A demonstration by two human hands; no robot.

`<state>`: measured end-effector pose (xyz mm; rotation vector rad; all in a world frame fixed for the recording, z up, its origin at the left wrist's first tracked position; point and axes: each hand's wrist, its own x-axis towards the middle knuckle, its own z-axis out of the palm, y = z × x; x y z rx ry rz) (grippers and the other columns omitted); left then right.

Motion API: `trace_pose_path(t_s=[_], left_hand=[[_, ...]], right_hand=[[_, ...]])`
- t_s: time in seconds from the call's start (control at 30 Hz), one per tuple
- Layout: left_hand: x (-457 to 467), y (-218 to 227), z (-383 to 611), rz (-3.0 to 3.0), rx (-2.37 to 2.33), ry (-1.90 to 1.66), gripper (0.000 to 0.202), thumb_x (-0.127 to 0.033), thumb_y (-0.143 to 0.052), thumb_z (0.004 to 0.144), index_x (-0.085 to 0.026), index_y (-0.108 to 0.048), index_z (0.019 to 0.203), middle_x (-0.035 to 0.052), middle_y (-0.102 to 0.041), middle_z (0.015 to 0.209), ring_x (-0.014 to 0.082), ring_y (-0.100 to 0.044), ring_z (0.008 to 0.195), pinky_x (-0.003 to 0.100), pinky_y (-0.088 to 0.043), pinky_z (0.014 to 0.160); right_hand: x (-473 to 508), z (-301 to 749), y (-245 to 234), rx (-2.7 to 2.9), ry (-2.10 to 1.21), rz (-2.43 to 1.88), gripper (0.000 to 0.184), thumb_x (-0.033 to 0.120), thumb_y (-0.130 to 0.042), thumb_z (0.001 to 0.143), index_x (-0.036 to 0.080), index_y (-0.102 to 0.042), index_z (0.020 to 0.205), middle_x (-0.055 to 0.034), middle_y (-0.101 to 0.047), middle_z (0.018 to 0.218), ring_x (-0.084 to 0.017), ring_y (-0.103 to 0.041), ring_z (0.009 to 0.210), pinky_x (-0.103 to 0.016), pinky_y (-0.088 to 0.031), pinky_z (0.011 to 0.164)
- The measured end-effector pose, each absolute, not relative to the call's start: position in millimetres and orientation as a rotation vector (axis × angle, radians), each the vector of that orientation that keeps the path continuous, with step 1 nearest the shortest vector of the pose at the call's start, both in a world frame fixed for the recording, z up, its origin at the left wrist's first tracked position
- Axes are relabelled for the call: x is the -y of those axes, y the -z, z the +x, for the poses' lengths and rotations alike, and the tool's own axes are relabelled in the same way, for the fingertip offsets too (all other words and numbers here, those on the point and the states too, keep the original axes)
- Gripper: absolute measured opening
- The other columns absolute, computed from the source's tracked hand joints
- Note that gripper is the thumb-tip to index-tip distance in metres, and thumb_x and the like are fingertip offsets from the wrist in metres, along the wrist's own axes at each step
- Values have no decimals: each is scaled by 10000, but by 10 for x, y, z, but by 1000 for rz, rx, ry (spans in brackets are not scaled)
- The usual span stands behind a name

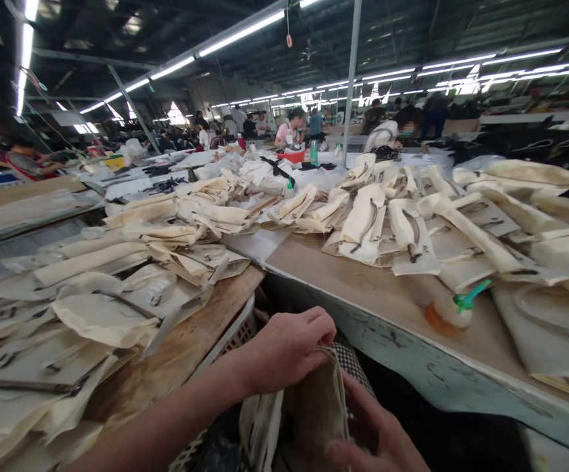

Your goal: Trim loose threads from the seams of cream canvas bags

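A cream fabric bag (pixel 316 410) stands upright over my lap, its stitched top rim facing up. My left hand (pixel 289 344) is closed on that rim, with the fingers curled over and pinching the edge. On the right side of the bag, my right hand (pixel 375 429) grips the fabric, thumb in front and fingers behind the panel. Another folded part of cream fabric (pixel 259 426) hangs to the left, below my left forearm. The lower part of the bag runs out of the frame.
Stacks of cream bag pieces (pixel 98 288) cover the left wooden table, and more pieces (pixel 407 229) lie on the right table (pixel 363 288). A small bottle with a green nozzle (pixel 454 311) rests there. A white basket (pixel 235 334) sits between the tables. Co-workers sit farther back.
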<state>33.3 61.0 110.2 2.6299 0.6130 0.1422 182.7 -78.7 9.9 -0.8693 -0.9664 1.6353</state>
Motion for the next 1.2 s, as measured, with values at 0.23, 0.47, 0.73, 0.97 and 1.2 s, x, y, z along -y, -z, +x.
trace_pose_path(t_s=[0.23,0.47,0.73,0.97,1.2], left_hand=[[-568,-1084,317,2812,-508,-132,14,-173,-574,913,-188,-576,911,-29,-642,1038,123,-627,877,199,-429,708],[-579,-1053,328,2818,-479,-172,48,-176,-583,895,-170,-584,847,-7,-671,965,132,-637,846,215,-434,701],[-502,-969,346,2776,-544,-271,45,-153,-565,835,-163,-607,821,-15,-682,865,125,-637,741,226,-410,634],[-421,-925,371,2783,-663,-339,87,-154,-528,830,-171,-591,773,-13,-665,786,128,-611,675,233,-373,581],[-415,-873,416,2804,-789,-396,94,-132,-531,798,-173,-578,728,-11,-657,768,135,-597,669,245,-360,591]], right_hand=[[770,1870,-29,1008,-1628,-894,732,392,-791,772,327,-464,1423,-23,-384,1540,-298,-354,1405,-395,-416,1078],[789,1864,-125,1021,-1657,-899,757,412,-779,779,331,-430,1446,-18,-443,1503,-291,-488,1315,-392,-408,1086],[885,1861,-159,973,-1674,-1018,808,388,-791,768,319,-390,1465,-35,-388,1535,-310,-477,1318,-389,-488,1011],[920,1802,-245,1005,-1574,-1136,743,250,-700,810,267,-373,1476,-34,-419,1513,-281,-468,1329,-361,-524,974],[1063,1600,-241,1285,-1117,-1444,473,321,-451,971,214,-459,1432,-79,-557,1406,-238,-531,1280,-353,-434,1072]])
